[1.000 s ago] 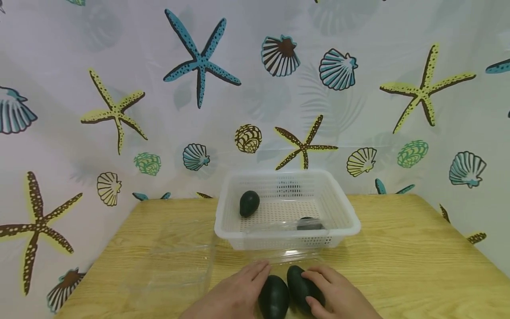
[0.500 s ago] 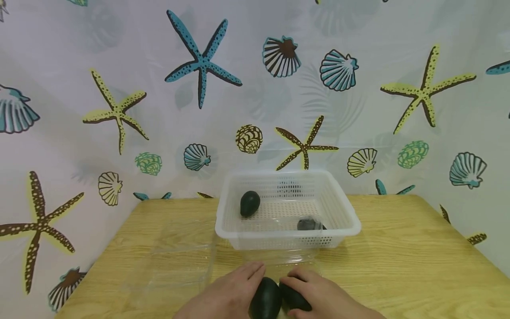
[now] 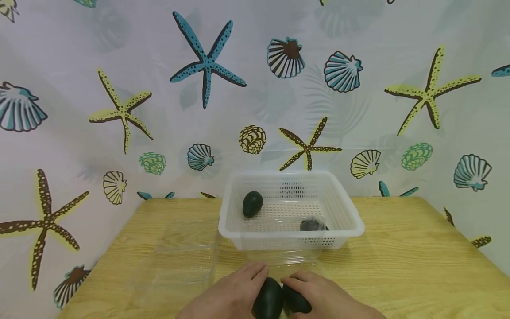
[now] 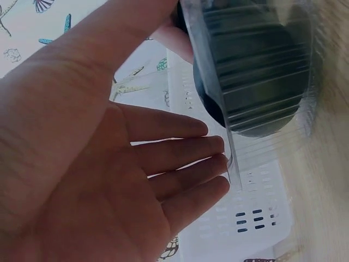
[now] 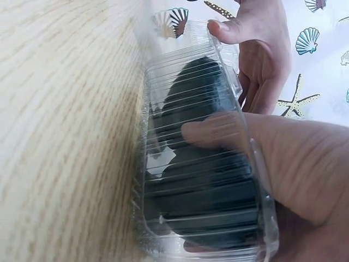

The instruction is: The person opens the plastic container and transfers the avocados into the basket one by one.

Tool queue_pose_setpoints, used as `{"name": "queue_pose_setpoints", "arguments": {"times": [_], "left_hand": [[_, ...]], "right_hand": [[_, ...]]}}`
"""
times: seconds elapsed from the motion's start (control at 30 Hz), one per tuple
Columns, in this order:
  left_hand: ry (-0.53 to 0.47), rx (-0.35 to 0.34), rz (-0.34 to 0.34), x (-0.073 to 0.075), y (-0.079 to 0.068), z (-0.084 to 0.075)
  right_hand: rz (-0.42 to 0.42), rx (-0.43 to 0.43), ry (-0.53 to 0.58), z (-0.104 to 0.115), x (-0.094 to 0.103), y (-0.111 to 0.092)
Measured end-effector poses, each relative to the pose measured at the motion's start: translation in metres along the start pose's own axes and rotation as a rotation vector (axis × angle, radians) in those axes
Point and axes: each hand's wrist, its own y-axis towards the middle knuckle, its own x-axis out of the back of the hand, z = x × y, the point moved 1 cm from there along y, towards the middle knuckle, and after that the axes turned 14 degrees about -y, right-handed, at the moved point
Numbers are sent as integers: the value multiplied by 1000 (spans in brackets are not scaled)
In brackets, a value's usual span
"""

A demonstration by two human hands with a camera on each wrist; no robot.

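Two dark green avocados lie side by side in a clear plastic clamshell box (image 5: pixel 267 213) at the table's near edge: a left avocado (image 3: pixel 268 300) and a right avocado (image 3: pixel 296 301). My right hand (image 3: pixel 324 294) grips the right one, its thumb (image 5: pixel 210 132) reaching inside the box. Beside the left avocado is my left hand (image 3: pixel 233 292). Its straight fingers (image 4: pixel 185 147) are at the box's rim in the left wrist view. The raised clear lid (image 3: pixel 279 255) stands behind the avocados, overlapping the basket's front in the head view.
A white perforated basket (image 3: pixel 225 212) stands at the back, with an avocado (image 3: pixel 253 204) at its left and another dark avocado (image 3: pixel 312 224) seen through the lid. A second clear plastic box (image 3: pixel 181 261) lies open on the wooden table (image 3: pixel 418 266). Behind hangs a sea-patterned curtain (image 3: pixel 223 119).
My right hand has moved left with the right avocado, which now lies closer against the left one. The left avocado has shifted slightly left. The lid's upper edge now stands higher against the basket.
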Motion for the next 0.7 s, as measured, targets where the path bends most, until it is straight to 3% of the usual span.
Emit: {"name": "queue_pose_setpoints", "arguments": {"times": [0.17,0.4,0.7], "left_hand": [[-106,-10,-2,1,-1,0],[-232,23,36,2,-2,3],[-233,87,8,-2,-1,2]], "right_hand": [[46,-111,45,12,13,-4],[-28,-119,41,19,18,-8],[-83,-142,76,18,16,-9]]}}
